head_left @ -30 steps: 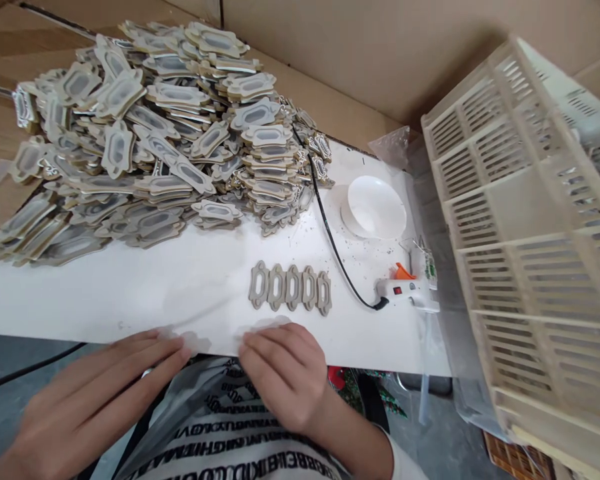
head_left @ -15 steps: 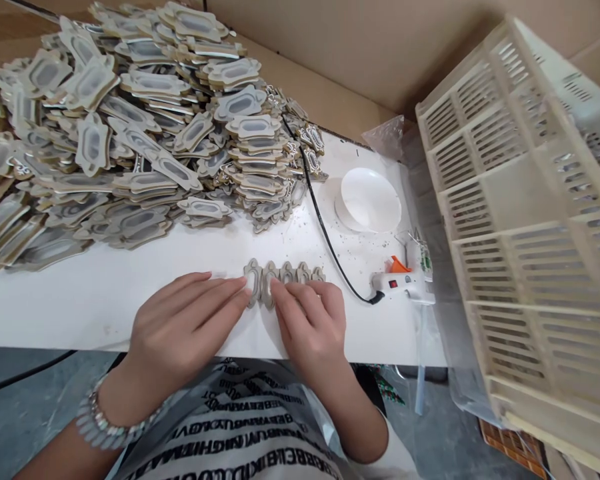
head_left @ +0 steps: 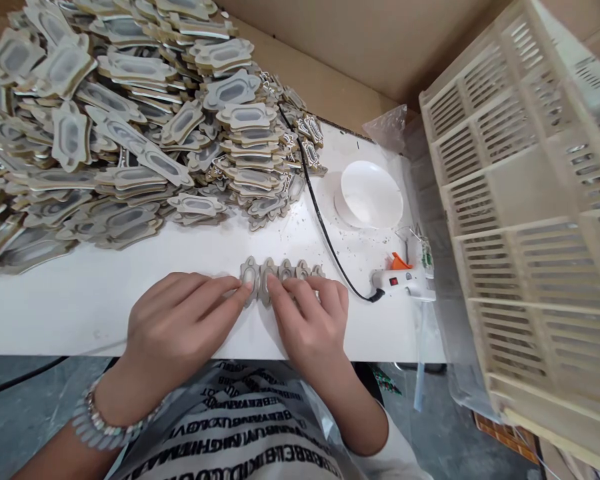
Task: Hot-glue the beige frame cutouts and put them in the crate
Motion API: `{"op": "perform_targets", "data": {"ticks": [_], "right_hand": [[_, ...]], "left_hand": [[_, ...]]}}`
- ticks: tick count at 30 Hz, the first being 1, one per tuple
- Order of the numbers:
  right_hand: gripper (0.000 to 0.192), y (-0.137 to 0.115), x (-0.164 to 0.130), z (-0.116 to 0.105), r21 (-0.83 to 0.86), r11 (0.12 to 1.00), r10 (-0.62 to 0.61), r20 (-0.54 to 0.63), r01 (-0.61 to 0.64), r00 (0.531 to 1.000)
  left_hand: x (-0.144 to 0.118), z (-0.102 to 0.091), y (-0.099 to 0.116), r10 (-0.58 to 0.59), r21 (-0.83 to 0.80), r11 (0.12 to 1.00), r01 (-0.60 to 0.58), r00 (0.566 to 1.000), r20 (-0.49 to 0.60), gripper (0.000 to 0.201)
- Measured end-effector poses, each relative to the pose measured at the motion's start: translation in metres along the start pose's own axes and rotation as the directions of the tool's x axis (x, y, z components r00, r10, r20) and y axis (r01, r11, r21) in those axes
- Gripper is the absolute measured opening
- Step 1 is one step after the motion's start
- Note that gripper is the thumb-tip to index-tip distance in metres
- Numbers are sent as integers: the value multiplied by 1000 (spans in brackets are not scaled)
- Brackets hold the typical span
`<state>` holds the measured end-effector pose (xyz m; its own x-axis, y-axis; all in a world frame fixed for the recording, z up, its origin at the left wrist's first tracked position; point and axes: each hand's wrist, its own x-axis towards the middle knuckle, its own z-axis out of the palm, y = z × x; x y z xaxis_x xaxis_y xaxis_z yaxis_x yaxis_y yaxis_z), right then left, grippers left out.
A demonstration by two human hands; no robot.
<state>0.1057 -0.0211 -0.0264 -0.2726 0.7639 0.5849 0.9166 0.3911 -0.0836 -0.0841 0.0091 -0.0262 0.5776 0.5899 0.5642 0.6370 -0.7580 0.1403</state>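
Note:
A row of several small grey frame-shaped pieces with scalloped ends stands side by side on the white tabletop [head_left: 180,250]. My left hand [head_left: 180,323] has its thumb and fingertips pressed together on the leftmost frame-shaped piece [head_left: 250,272]. With bent fingers, my right hand [head_left: 310,317] covers the lower part of the row; its thumb and forefinger touch the second frame-shaped piece [head_left: 269,268]. A narrow gap parts the two hands. The undersides of the right fingers are hidden.
A big heap of similar grey frame-shaped pieces [head_left: 130,133] fills the back left. At right are a white bowl [head_left: 370,193], a white glue gun [head_left: 407,283] with an orange trigger, and its black cord [head_left: 323,223]. A cream plastic crate [head_left: 520,200] stands beyond them.
The view has shifted slightly, so the heap sits further left. My left thumb now lies more on the face of the leftmost piece. The right hand has barely moved.

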Motion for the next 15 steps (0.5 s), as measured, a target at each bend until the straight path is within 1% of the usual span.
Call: {"op": "perform_targets", "data": {"ticks": [6, 9, 12, 15], "right_hand": [[11, 3, -2, 0, 66, 997, 27, 66, -31, 997], [9, 5, -2, -1, 103, 993, 48, 106, -59, 993], [13, 6, -2, -3, 133, 988, 56, 139, -74, 989], [18, 8, -3, -6, 139, 986, 75, 147, -95, 986]], "left_hand": [[4, 0, 1, -30, 15, 999, 30, 999, 20, 10], [2, 0, -1, -35, 21, 999, 34, 998, 51, 10], [0, 1, -2, -47, 9, 999, 46, 995, 88, 13], [1, 1, -1, -52, -18, 998, 55, 993, 104, 13]]}}
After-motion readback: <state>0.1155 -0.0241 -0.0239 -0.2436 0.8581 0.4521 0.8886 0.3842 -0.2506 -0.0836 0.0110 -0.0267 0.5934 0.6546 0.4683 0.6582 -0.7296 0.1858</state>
